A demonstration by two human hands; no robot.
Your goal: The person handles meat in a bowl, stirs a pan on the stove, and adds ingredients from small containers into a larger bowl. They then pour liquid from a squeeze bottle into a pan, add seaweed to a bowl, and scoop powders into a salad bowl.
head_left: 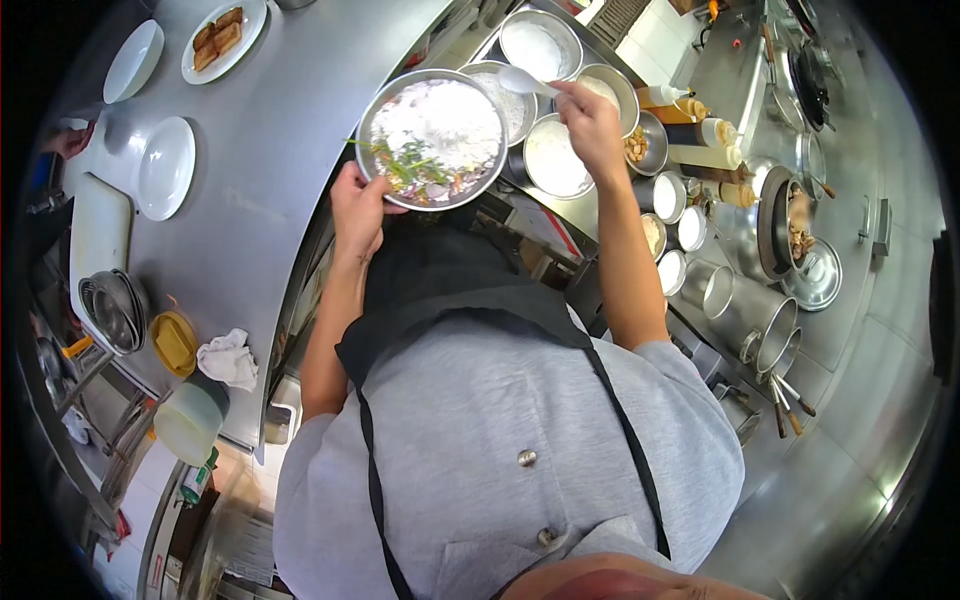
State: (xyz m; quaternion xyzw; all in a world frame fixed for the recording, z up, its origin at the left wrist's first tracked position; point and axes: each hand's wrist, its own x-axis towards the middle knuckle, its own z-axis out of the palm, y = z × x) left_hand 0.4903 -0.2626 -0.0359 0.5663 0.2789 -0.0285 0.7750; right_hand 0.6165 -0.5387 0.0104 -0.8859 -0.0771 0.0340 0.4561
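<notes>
Gripping the metal bowl (pixel 364 135) by its rim, the left hand (pixel 355 208) has fingers clamped, while right hand (pixel 592 122) fingers pinch a white spoon (pixel 520 80).

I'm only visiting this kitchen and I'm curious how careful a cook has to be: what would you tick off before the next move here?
1. Left hand has a firm hold on the rim of the metal bowl: ok.
2. Bowl is roughly level, with the white heap and greens staying inside: ok.
3. Right hand grips the white spoon: ok.
4. Spoon is loaded: cannot tell.
5. Spoon is beyond the bowl, above the powder tubs: ok.
6. Exactly which tub the spoon is over: cannot tell.
</notes>
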